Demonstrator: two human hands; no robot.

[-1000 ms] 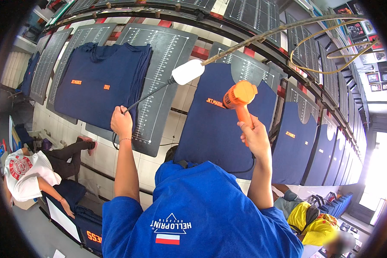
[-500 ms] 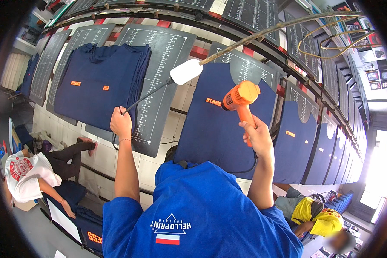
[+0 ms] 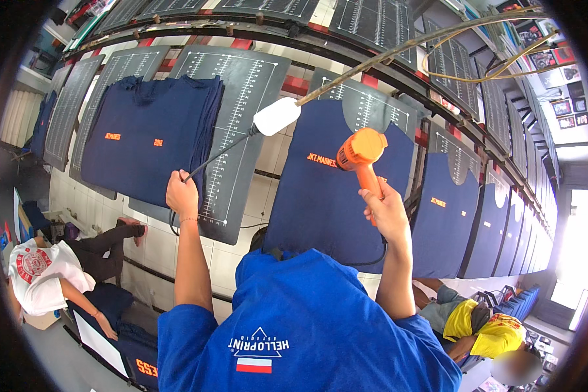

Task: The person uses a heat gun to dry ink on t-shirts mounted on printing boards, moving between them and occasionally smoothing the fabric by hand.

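Observation:
My right hand [image 3: 387,212] is wrapped round the handle of an orange heat gun [image 3: 364,145]. The gun is over a dark blue shirt piece [image 3: 313,209] with small orange print, laid on a grey board; its nozzle points left, near the print. I cannot tell how far above the cloth it is. A black cable [image 3: 219,155] runs through my closed left hand [image 3: 181,195] up to a white socket block [image 3: 277,117], which hangs from a brownish cord. Left of that hand is a stack of dark blue shirt pieces [image 3: 144,166] with orange print.
More printed blue pieces [image 3: 445,215] lie on boards in a row to the right. Beyond stands another rack of grey ruled boards [image 3: 372,26]. One person in a white shirt [image 3: 49,271] is at lower left, another in yellow [image 3: 487,326] at lower right.
The heat gun has shifted slightly left over the shirt piece, and part of the print right of it now shows. The white socket block hangs a little lower and further left. Both grips are unchanged.

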